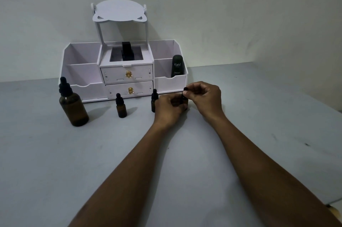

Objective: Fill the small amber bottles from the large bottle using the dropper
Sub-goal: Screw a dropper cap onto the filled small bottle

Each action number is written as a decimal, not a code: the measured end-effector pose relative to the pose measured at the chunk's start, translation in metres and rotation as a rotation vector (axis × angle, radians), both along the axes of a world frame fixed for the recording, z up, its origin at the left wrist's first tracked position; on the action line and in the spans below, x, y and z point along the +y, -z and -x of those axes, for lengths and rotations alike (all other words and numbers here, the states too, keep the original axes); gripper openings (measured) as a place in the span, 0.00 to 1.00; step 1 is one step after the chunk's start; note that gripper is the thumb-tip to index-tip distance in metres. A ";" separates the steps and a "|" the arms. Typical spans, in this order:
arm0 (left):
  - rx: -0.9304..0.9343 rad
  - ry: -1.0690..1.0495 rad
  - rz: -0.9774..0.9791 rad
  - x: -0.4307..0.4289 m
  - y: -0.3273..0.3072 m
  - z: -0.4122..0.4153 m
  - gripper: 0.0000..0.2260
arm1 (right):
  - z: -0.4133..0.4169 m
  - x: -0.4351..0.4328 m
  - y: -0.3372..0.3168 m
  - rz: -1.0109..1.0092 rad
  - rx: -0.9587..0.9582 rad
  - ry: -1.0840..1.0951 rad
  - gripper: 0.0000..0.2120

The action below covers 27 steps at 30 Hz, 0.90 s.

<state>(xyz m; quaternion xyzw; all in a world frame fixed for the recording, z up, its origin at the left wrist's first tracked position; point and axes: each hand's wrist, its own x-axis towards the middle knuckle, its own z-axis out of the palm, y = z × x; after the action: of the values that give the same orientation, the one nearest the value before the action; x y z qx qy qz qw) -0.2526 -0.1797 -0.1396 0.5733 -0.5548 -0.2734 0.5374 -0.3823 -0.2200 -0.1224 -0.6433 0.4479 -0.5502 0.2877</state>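
Left hand fingers clamp a small amber bottle; right hand fingers pinch its dropper cap. Behind the fingers, a dark tube reads "Kahf".

In front of the organizer my table lies bare toward me, wide enough for either arm to sweep. Close against the organizer's front stand the large bottle at its left end and two small bottles before its drawers, with passable gaps between.
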 end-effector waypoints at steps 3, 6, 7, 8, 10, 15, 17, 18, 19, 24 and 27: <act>-0.003 0.001 0.000 0.001 -0.001 0.000 0.14 | 0.001 0.001 0.000 0.018 -0.008 -0.002 0.11; 0.005 -0.006 0.007 0.002 0.000 0.001 0.13 | 0.000 0.002 0.000 0.018 0.003 -0.027 0.13; 0.012 -0.009 0.007 0.003 0.000 0.002 0.13 | 0.000 0.002 0.000 0.020 0.020 -0.020 0.12; 0.019 -0.012 0.005 0.003 0.000 0.002 0.13 | 0.000 0.002 0.000 0.019 0.030 -0.012 0.10; 0.022 -0.012 0.007 0.004 -0.001 0.003 0.13 | 0.001 0.002 -0.001 0.018 0.027 -0.008 0.09; -0.001 -0.007 -0.021 0.006 -0.002 0.004 0.14 | 0.001 0.003 0.001 0.031 0.028 -0.028 0.09; -0.009 -0.015 -0.071 0.007 -0.002 0.003 0.20 | 0.001 0.004 0.001 0.041 0.023 -0.029 0.10; -0.007 -0.020 -0.100 0.010 -0.003 0.001 0.23 | 0.001 0.005 0.000 0.050 0.021 -0.024 0.12; -0.004 -0.020 -0.118 0.015 -0.004 -0.001 0.26 | 0.001 0.006 -0.001 0.064 0.019 -0.016 0.14; -0.014 0.039 -0.133 0.060 -0.009 -0.018 0.24 | -0.006 0.015 -0.016 0.203 0.009 0.057 0.15; -0.078 0.018 -0.034 0.091 -0.020 -0.046 0.21 | -0.022 0.031 -0.033 0.295 -0.026 0.072 0.11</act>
<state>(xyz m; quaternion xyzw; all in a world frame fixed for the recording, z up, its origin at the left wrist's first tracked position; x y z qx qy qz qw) -0.2066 -0.0890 -0.1197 0.5875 -0.5757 -0.2651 0.5031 -0.3605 -0.1891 -0.0897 -0.6549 0.3813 -0.6283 0.1759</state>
